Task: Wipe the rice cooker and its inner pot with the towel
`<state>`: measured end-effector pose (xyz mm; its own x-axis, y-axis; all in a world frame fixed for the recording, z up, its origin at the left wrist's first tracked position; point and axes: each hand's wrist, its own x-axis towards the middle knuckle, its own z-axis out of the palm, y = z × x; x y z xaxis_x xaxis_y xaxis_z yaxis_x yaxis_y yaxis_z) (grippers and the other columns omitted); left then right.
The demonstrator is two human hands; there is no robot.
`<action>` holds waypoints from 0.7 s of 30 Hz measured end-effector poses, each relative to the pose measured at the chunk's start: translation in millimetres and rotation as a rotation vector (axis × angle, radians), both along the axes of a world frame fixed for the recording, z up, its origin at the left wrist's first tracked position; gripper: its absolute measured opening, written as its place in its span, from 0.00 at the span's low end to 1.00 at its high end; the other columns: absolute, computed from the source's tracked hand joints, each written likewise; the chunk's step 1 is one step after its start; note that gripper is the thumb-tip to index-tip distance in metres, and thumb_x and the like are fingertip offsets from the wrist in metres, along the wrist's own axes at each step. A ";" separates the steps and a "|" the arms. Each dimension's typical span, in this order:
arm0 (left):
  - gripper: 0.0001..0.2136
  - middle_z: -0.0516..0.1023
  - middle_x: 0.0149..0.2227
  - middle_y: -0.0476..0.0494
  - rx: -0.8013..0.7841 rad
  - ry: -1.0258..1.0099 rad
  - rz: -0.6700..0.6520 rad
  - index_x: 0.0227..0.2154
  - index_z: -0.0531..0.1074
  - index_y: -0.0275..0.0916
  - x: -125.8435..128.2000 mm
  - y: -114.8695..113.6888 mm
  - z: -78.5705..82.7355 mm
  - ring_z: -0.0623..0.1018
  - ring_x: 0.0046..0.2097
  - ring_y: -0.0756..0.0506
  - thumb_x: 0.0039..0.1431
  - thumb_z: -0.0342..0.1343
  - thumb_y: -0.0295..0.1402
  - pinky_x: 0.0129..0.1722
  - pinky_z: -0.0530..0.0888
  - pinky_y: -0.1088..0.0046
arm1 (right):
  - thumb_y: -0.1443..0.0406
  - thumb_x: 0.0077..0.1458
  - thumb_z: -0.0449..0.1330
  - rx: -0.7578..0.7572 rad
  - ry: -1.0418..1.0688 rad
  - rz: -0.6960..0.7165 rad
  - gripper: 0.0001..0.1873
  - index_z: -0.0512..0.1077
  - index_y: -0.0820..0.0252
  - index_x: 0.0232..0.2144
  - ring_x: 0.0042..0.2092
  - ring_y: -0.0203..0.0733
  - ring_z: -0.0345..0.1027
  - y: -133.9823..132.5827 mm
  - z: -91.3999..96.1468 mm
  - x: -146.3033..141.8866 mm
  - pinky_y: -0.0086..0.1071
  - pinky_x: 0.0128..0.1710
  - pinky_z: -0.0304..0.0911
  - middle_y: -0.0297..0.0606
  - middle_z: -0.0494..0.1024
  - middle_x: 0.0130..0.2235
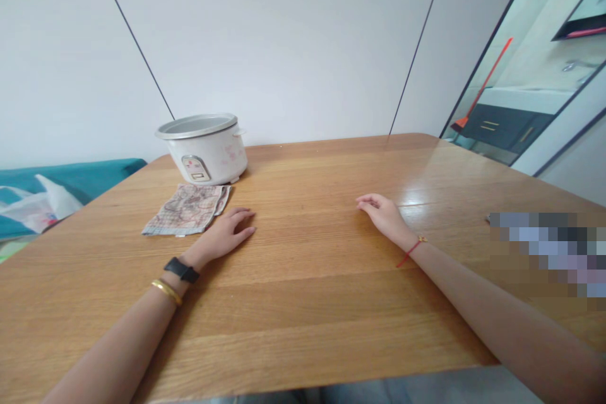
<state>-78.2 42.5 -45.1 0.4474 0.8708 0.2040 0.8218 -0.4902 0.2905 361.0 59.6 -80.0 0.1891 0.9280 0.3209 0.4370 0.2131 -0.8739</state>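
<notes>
My left hand lies flat on the wooden table, fingers stretched out and holding nothing; its fingertips rest just right of a folded patterned cloth. A black watch and a gold bangle sit on that wrist. My right hand rests on the table further right, fingers loosely extended and empty, with a red string round the wrist. Behind the cloth stands a white rice cooker without a lid, its inner pot open at the top.
A white wall rises behind the table. At the left a teal seat holds a white plastic bag. A blurred-out patch lies at the table's right edge. Beyond it a doorway shows an orange broom and a dark cabinet.
</notes>
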 end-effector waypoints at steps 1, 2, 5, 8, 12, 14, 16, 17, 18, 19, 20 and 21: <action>0.29 0.71 0.61 0.34 -0.001 0.000 -0.002 0.58 0.72 0.37 0.1 0.0 0.1 0.71 0.62 0.38 0.66 0.48 0.53 0.67 0.64 0.59 | 0.61 0.50 0.60 0.002 0.002 0.001 0.09 0.78 0.57 0.32 0.37 0.44 0.76 -0.2 0.1 -0.3 0.40 0.44 0.69 0.39 0.83 0.34; 0.29 0.71 0.61 0.34 -0.002 -0.002 -0.003 0.58 0.72 0.37 0.1 0.1 0.0 0.71 0.62 0.38 0.66 0.47 0.53 0.67 0.64 0.59 | 0.61 0.50 0.60 0.003 0.004 0.001 0.09 0.78 0.57 0.32 0.37 0.44 0.76 -0.5 0.5 -0.6 0.40 0.44 0.69 0.39 0.83 0.34; 0.29 0.71 0.61 0.34 -0.001 -0.004 0.000 0.58 0.72 0.36 0.3 0.1 -0.2 0.71 0.62 0.37 0.66 0.48 0.53 0.67 0.63 0.60 | 0.62 0.50 0.60 -0.017 0.005 -0.003 0.08 0.78 0.57 0.32 0.38 0.45 0.76 -1.8 2.1 -1.4 0.41 0.45 0.69 0.40 0.83 0.34; 0.29 0.70 0.61 0.34 -0.002 -0.002 0.002 0.58 0.72 0.36 0.3 -0.3 -0.2 0.71 0.62 0.37 0.66 0.48 0.53 0.67 0.63 0.60 | 0.63 0.50 0.60 -0.032 -0.006 -0.001 0.09 0.78 0.58 0.32 0.38 0.46 0.76 -2.5 3.6 -1.6 0.42 0.45 0.68 0.41 0.82 0.35; 0.30 0.70 0.61 0.33 -0.003 0.000 0.005 0.58 0.72 0.35 0.5 -0.8 0.5 0.70 0.62 0.37 0.66 0.48 0.53 0.67 0.63 0.60 | 0.62 0.50 0.59 -0.039 -0.004 0.001 0.09 0.78 0.58 0.32 0.38 0.46 0.76 -2.5 3.9 -1.5 0.42 0.46 0.68 0.41 0.82 0.35; 0.30 0.70 0.61 0.33 -0.004 0.002 0.001 0.59 0.71 0.34 0.8 -0.7 0.7 0.71 0.62 0.37 0.66 0.48 0.53 0.67 0.63 0.60 | 0.62 0.50 0.59 -0.040 0.002 0.003 0.09 0.77 0.58 0.32 0.39 0.46 0.76 -2.5 3.8 -1.6 0.42 0.46 0.68 0.40 0.82 0.35; 0.30 0.70 0.61 0.33 -0.004 0.002 -0.003 0.59 0.71 0.35 1.1 -0.5 0.8 0.71 0.62 0.37 0.66 0.47 0.53 0.67 0.63 0.59 | 0.62 0.50 0.59 -0.037 0.003 0.003 0.09 0.78 0.58 0.32 0.39 0.46 0.76 -2.5 3.7 -1.8 0.41 0.46 0.68 0.40 0.82 0.35; 0.30 0.70 0.61 0.34 -0.002 0.001 -0.004 0.59 0.71 0.35 1.3 -0.4 0.9 0.71 0.62 0.37 0.66 0.47 0.54 0.67 0.63 0.59 | 0.63 0.50 0.60 -0.035 0.003 0.003 0.09 0.78 0.58 0.33 0.38 0.46 0.76 -2.5 3.8 -1.8 0.41 0.46 0.68 0.40 0.82 0.35; 0.30 0.70 0.61 0.34 -0.001 0.001 -0.005 0.59 0.71 0.35 1.5 -0.4 1.0 0.71 0.62 0.37 0.66 0.47 0.54 0.67 0.63 0.59 | 0.63 0.50 0.60 -0.035 0.003 0.003 0.09 0.78 0.58 0.33 0.38 0.45 0.76 -2.4 3.8 -1.9 0.41 0.46 0.68 0.40 0.82 0.35; 0.30 0.71 0.61 0.34 0.001 0.000 -0.005 0.58 0.71 0.35 1.6 -0.4 1.1 0.71 0.62 0.37 0.66 0.47 0.54 0.67 0.64 0.59 | 0.63 0.49 0.60 -0.035 0.003 0.003 0.09 0.78 0.58 0.33 0.38 0.45 0.76 -2.3 3.8 -1.9 0.41 0.45 0.68 0.40 0.82 0.35; 0.30 0.71 0.61 0.34 0.002 -0.001 -0.006 0.58 0.72 0.35 1.6 -0.6 1.2 0.71 0.62 0.37 0.66 0.47 0.54 0.67 0.64 0.59 | 0.63 0.49 0.60 -0.036 0.004 0.004 0.09 0.78 0.58 0.33 0.38 0.45 0.76 -2.2 3.8 -1.8 0.40 0.45 0.68 0.40 0.82 0.35; 0.30 0.71 0.61 0.34 0.002 -0.002 -0.006 0.58 0.72 0.35 1.6 -0.8 1.3 0.71 0.62 0.37 0.66 0.47 0.54 0.67 0.64 0.59 | 0.63 0.49 0.60 -0.035 0.006 0.003 0.09 0.78 0.58 0.32 0.38 0.45 0.76 -2.0 3.7 -1.7 0.40 0.45 0.68 0.40 0.82 0.35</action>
